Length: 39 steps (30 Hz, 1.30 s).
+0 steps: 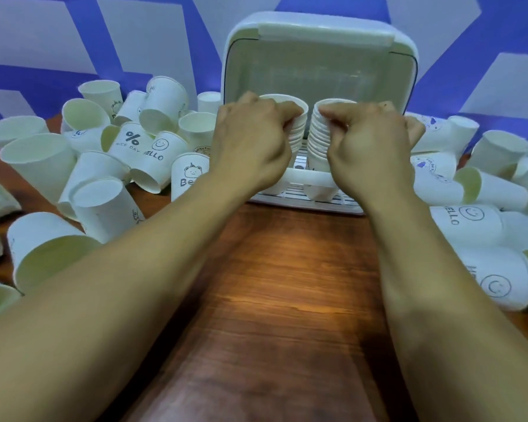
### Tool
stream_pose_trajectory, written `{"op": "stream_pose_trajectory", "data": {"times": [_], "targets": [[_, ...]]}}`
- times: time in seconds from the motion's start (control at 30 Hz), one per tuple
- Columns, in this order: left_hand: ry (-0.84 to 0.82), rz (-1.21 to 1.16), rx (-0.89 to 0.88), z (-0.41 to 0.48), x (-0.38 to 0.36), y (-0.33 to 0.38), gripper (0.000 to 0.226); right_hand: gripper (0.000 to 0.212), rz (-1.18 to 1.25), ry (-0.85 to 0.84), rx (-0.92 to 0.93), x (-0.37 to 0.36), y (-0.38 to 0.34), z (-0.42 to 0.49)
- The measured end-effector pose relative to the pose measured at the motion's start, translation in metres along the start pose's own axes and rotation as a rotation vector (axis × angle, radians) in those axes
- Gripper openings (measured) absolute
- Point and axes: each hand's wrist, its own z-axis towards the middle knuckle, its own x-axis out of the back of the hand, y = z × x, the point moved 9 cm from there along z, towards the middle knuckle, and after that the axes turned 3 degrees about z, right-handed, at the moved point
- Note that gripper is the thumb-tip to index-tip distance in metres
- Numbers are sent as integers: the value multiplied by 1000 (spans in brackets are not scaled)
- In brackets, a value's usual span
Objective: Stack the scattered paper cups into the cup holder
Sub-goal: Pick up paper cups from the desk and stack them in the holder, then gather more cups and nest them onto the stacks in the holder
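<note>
Head view: I see my left hand (253, 144) gripping the left cup stack (297, 129) and my right hand (369, 147) gripping the right cup stack (316, 138). Both stacks stand side by side in the white cup holder (320, 68). Loose cups (37, 166) litter the wooden table (287, 284) on either side.

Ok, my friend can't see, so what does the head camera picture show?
The left hand grips one cup stack and the right hand a second stack, side by side in a white cup holder with its lid up. Loose paper cups lie scattered on the wooden table.
</note>
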Motion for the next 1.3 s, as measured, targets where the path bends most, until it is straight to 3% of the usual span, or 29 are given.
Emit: {"op": "stream_pose_trajectory", "data": {"times": [0.3,0.43,0.5,0.6,0.9,1.07,1.3], "targets": [[-23,6,-59,-5,-9,0,35,46,-15,-13,14,-18,-2,-9],[-7,29,-84,-13,-3,6,49,48,-3,-28,22,-14,-7,-11],[87,-19,-46,-23,16,10,58,51,55,11,36,-2,-19,-14],[153,-97,41,-40,46,9,54,55,143,77,90,23,-48,-22],[238,6,220,-125,179,-34,40,38,500,-31,356,50,-172,-79],[174,121,349,-183,249,-106,29,31,633,-215,368,32,-236,-131],[-180,442,682,-253,289,-236,42,42,483,-475,395,-21,-299,-182]]}}
